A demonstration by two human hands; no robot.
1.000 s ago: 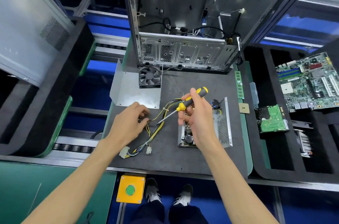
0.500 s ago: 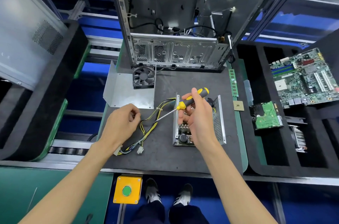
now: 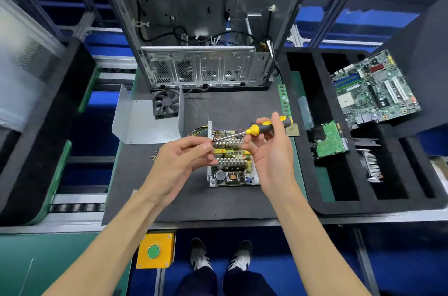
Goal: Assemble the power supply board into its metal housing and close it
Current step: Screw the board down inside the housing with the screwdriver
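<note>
The power supply board (image 3: pixel 230 169), with finned heat sinks, lies in its open metal housing (image 3: pixel 209 129) on the dark mat (image 3: pixel 194 201). Its yellow and black cables (image 3: pixel 197 130) run out behind the housing's left wall. My right hand (image 3: pixel 271 157) grips a yellow and black screwdriver (image 3: pixel 266 126) above the board, shaft pointing left. My left hand (image 3: pixel 177 164) pinches something small, apparently a screw, at the screwdriver's tip. The bent metal cover (image 3: pixel 145 123) stands apart on the mat to the left.
A small fan (image 3: pixel 166 103) sits by the cover, and loose screws (image 3: pixel 153 157) lie on the mat. An open PC case (image 3: pixel 206 67) stands behind. Right foam trays hold a motherboard (image 3: pixel 373 92) and hard drive (image 3: pixel 327 140). A yellow button box (image 3: pixel 155 250) is below.
My left hand has lifted from the mat by the cables and come to the screwdriver tip. The housing with the board now sits nearer the middle, cables behind it.
</note>
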